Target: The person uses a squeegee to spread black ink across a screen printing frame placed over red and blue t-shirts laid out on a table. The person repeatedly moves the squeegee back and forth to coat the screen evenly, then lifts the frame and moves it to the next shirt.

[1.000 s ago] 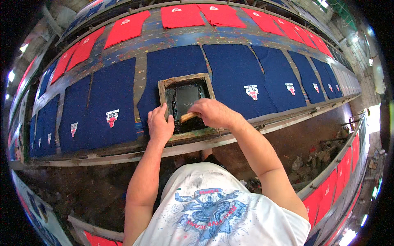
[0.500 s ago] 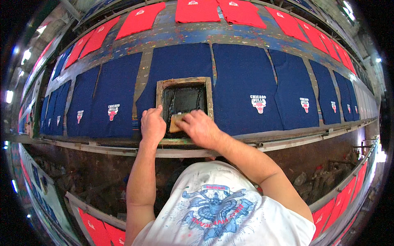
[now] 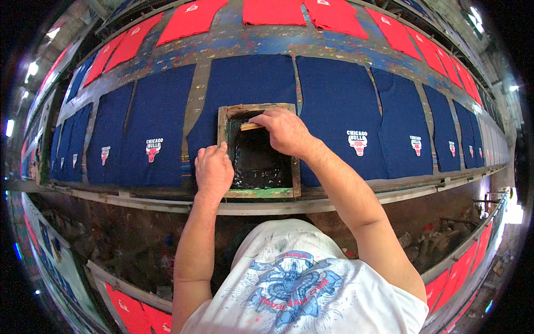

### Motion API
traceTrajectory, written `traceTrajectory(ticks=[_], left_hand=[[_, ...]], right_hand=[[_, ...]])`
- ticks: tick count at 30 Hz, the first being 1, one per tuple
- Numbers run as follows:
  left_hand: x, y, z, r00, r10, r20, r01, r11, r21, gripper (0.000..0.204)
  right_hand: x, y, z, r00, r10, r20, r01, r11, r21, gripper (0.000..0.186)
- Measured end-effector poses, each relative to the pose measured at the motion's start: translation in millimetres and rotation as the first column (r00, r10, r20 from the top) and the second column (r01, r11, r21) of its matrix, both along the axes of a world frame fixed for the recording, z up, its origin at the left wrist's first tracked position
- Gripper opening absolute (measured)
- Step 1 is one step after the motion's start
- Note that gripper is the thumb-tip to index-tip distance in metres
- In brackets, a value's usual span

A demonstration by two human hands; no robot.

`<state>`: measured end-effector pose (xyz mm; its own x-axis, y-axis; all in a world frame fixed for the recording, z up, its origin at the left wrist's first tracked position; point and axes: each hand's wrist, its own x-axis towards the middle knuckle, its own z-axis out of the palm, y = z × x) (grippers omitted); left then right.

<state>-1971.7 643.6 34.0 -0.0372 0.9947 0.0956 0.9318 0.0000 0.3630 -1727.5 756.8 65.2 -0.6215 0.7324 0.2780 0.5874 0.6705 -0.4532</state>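
Note:
A wooden-framed printing screen (image 3: 296,161) lies on a navy fabric panel (image 3: 250,78) on the long table. Dark wet ink (image 3: 258,156) coats the mesh inside the frame. My left hand (image 3: 214,170) grips the frame's left side, its fingers closed over the wood. Inside the frame, near its far edge, my right hand (image 3: 283,132) is closed on a squeegee (image 3: 251,127) with a pale wooden handle. The squeegee's blade is hidden from sight.
Navy panels with a printed bull's-head emblem (image 3: 357,143) lie to both sides. Red panels (image 3: 192,22) line the table's far side. A metal rail (image 3: 167,205) runs along the near edge. Behind me, more red panels (image 3: 130,306) lie on another table.
My right hand has pushed the squeegee from the near end of the screen to its far end. My left hand stays on the frame's left side.

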Motion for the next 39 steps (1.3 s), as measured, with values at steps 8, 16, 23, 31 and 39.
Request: traceTrajectory(ticks=[8, 16, 23, 31, 39], left_hand=[[-6, -2, -23, 0.993, -0.05, 0.103, 0.035, 0.989, 0.143, 0.039], [-9, -7, -37, 0.956, -0.079, 0.281, 0.017, 0.976, 0.217, 0.051], [-15, -13, -53, 0.862, -0.052, 0.504, -0.052, 0.981, 0.189, 0.064], [-14, -7, -34, 0.513, -0.016, 0.858, -0.09, 0.993, 0.072, 0.051], [66, 2, -1, 0.444, -0.017, 0.896, -0.131, 0.988, 0.084, 0.044]], right_hand=[[-8, -88, -8, 0.987, 0.092, 0.135, -0.095, 0.995, 0.019, 0.056], [-10, -149, 4, 0.973, 0.116, 0.198, -0.083, 0.982, -0.167, 0.059], [19, -163, -3, 0.905, -0.371, -0.208, 0.325, 0.918, -0.227, 0.056], [45, -158, -39, 0.681, -0.671, -0.292, 0.324, 0.635, -0.701, 0.055], [122, -158, -11, 0.643, -0.6, -0.476, 0.302, 0.77, -0.562, 0.047]])
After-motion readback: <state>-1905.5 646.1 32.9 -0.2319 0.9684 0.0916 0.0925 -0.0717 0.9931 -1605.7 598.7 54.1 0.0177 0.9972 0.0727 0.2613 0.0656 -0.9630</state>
